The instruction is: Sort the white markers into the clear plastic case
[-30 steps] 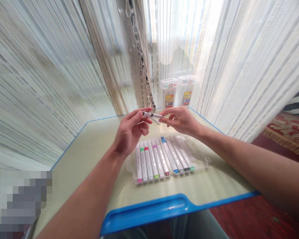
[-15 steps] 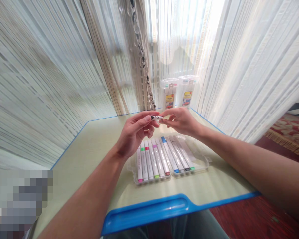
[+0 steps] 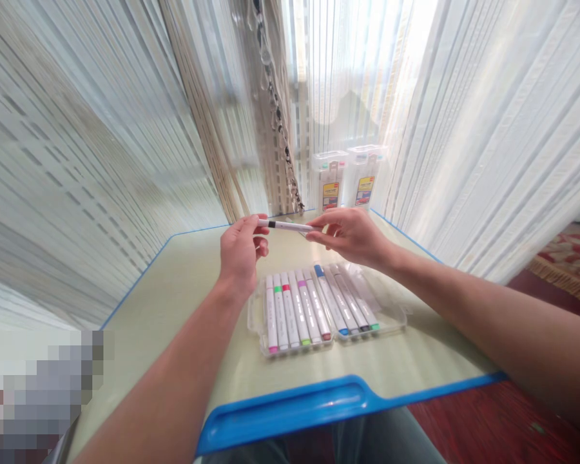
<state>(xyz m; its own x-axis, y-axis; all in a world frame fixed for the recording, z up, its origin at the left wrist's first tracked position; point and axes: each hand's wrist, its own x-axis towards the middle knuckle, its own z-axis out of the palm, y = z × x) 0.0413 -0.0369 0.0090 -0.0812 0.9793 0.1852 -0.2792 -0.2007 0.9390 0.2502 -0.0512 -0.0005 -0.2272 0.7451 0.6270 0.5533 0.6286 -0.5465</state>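
A white marker [image 3: 286, 225] with a black band is held level above the desk, each hand pinching one end. My left hand [image 3: 240, 252] grips its left end with fingers curled. My right hand [image 3: 352, 234] pinches the right end between thumb and fingers. Below them lies an open clear plastic case [image 3: 394, 318] with several white markers [image 3: 299, 307] that have coloured caps, laid side by side in both halves.
Two upright clear marker boxes [image 3: 330, 179] with yellow labels stand at the back of the pale green desk [image 3: 183, 283]. The desk has a blue front lip [image 3: 290, 406]. White curtains hang close on the left, back and right.
The hands were close together on the marker half a second ago. My left hand has moved left, so more of the marker's length now shows between the hands.
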